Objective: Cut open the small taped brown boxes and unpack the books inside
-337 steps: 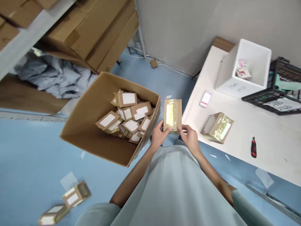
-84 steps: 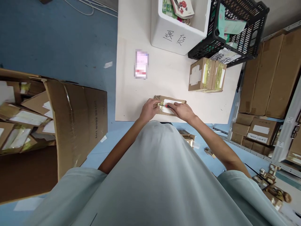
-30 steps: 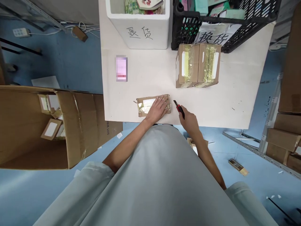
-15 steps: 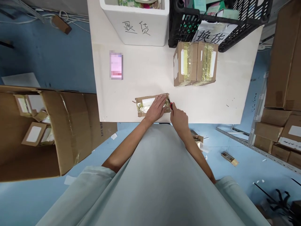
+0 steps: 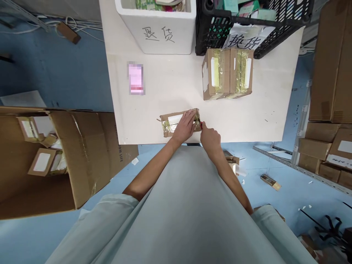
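A narrow cardboard box (image 5: 166,120) lies near the close edge of the white table (image 5: 176,84), set at a slight slant, with a white label and shiny yellowish tape on its upper face. The left hand (image 5: 183,129) rests flat on the box's right half, fingers stretched out together and pressed on it rather than curled around it. The right hand (image 5: 210,139) is closed in a fist around a cutter (image 5: 201,125), of which only a little red shows, right at the box's right end; the blade is too small to make out. Farther back, two taped boxes (image 5: 227,75) stand side by side, touching, just in front of a black crate (image 5: 216,36) with a lettered paper sheet (image 5: 247,36) on its front. Left of the crate is a white bin (image 5: 167,38) with handwritten characters, and nearer lies a blurred pink item (image 5: 136,79). Left of the table, a large open carton (image 5: 79,157) holds several small labelled parcels (image 5: 41,162)
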Available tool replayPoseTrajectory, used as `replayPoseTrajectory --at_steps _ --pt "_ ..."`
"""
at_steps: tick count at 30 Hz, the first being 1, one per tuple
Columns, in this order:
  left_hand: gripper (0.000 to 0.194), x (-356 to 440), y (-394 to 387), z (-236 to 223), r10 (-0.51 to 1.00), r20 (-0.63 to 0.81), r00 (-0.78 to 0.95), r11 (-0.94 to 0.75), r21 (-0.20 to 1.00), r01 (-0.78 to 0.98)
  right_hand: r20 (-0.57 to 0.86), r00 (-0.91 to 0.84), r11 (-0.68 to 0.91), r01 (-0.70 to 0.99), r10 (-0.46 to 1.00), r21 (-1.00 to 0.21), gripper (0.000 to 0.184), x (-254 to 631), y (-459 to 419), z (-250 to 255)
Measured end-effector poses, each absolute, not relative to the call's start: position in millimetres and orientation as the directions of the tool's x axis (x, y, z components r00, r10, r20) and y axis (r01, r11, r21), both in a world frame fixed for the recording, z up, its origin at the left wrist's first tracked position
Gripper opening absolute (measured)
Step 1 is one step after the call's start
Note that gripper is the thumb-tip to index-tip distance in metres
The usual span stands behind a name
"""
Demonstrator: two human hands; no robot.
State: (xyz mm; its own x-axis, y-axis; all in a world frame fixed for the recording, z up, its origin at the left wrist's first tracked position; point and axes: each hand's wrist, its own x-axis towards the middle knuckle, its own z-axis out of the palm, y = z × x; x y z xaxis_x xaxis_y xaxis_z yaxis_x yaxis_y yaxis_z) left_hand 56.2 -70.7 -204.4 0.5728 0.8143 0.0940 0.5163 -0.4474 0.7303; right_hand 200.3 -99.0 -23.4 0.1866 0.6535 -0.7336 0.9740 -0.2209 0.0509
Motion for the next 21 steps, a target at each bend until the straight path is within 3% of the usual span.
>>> replayPoseTrajectory --at_steps 8,14,18,21 --pt "0.063 61 -72 -209 0.799 0.09 0.595 -0.439 0.763 0.474 -0.746 0.192 -0.242 0.969 0.638 0.043 0.053 199 -106 -32" --pt "0.057 34 -56 -183 0.817 0.089 0.57 -0.4 0.8 0.448 -0.705 0.267 -0.3 0.951 0.657 0.08 0.057 190 -127 11" --pt "0.045 -40 -18 -164 0.899 -0.031 0.436 -0.265 0.754 0.601 -0.696 0.238 -0.341 0.94 0.677 -0.011 0.057 172 -137 25" --pt "0.034 -85 8 -161 0.852 -0.223 0.473 -0.145 0.768 0.624 -0.693 0.159 -0.332 0.935 0.703 -0.122 0.059 145 -133 13"
